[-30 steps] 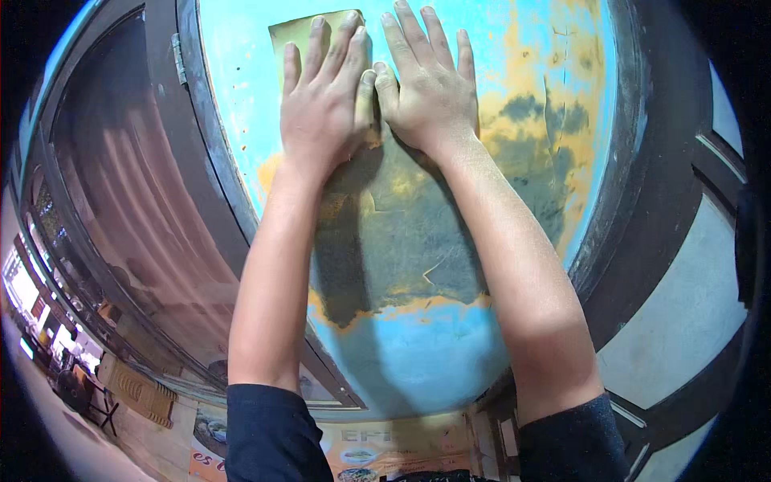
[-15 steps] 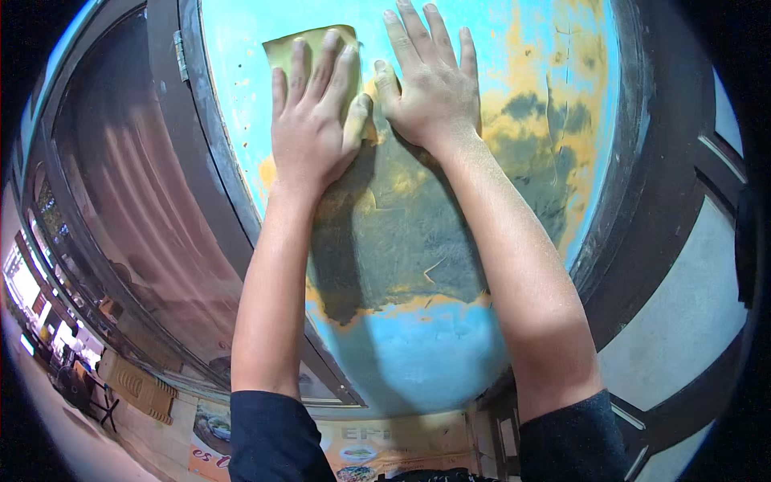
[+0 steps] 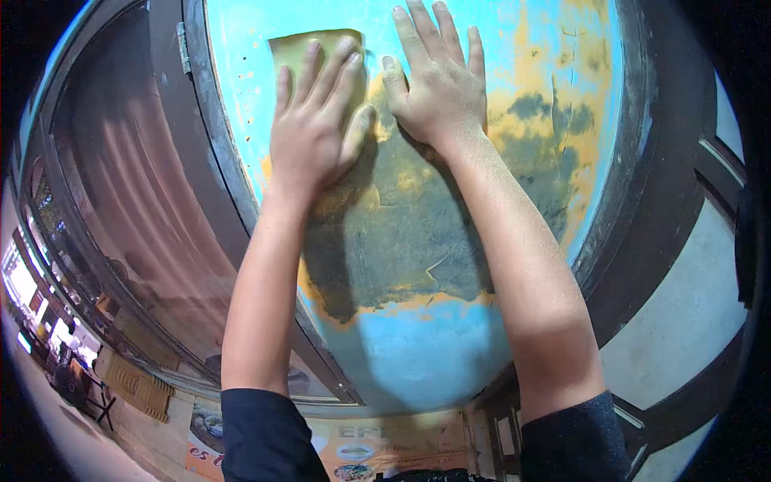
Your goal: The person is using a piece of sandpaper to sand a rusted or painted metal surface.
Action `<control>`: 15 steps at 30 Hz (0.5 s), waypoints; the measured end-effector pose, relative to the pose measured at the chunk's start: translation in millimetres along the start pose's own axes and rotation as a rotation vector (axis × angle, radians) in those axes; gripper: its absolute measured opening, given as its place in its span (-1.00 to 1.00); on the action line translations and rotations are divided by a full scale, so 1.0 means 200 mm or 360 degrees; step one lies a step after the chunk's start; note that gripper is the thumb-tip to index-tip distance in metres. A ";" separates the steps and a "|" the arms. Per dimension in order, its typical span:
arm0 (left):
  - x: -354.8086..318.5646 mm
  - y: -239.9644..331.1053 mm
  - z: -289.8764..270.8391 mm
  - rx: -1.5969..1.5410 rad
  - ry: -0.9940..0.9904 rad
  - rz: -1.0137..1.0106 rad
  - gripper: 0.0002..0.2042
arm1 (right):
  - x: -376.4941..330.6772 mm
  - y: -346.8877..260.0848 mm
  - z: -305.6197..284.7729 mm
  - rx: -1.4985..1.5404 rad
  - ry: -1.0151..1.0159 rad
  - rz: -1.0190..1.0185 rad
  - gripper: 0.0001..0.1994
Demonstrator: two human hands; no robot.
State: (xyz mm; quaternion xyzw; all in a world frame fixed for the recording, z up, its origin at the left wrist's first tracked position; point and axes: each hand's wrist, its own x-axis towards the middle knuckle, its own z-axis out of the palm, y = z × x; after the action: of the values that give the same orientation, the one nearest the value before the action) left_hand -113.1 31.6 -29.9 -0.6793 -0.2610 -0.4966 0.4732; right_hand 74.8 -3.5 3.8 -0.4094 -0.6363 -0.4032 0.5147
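Observation:
My left hand (image 3: 312,132) lies with its fingers spread over a yellowish-olive sheet of sandpaper (image 3: 287,52), holding it pressed against a door panel (image 3: 426,345). The thumb rests near the sheet's lower right edge, and the palm hides the sheet's lower part. Just to the right, my right hand (image 3: 440,88) is open, with fingers apart and laid on the panel; it holds nothing. Turquoise paint covers much of the panel. A broad patch of dark grey and ochre filler (image 3: 401,233), cracked in places, spreads below and right of my hands. Pale dust coats my right forearm.
A dark wooden frame (image 3: 221,145) with a metal hinge (image 3: 183,48) borders the panel on the left, beside dark glass with a pinkish curtain (image 3: 136,177). Dark framing with pale panels (image 3: 683,313) stands at the right. Below hangs a printed banner (image 3: 321,438).
My left hand and the sandpaper have shifted slightly to the right, with the hand a little lower. My left forearm has swung slightly left. The right hand stays spread on the panel.

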 end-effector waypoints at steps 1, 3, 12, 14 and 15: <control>0.00 -0.02 -0.02 -0.0019 0.0036 -0.0037 -0.40 | 0.00 0.00 0.00 -0.0020 0.0018 -0.0012 -0.36; 0.01 -0.09 0.00 0.0057 0.0265 -0.0323 -0.37 | 0.00 -0.01 0.00 -0.0059 0.0055 -0.0036 -0.36; 0.01 0.02 -0.01 0.0008 -0.0048 0.0004 -0.36 | -0.01 0.05 0.08 -0.0124 0.0115 -0.0077 -0.31; 0.00 -0.04 -0.03 0.0015 -0.0006 -0.0029 -0.35 | -0.01 0.02 0.03 -0.0113 0.0057 -0.0048 -0.32; 0.00 -0.08 -0.04 0.0019 0.0032 -0.0061 -0.35 | -0.01 0.00 0.00 -0.0103 -0.0004 -0.0015 -0.32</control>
State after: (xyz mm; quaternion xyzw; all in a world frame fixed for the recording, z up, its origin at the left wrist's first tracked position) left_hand -128.9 30.8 -23.0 -0.6663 -0.2723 -0.5107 0.4702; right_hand 74.3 -4.0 2.0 -0.4232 -0.6255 -0.4255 0.4985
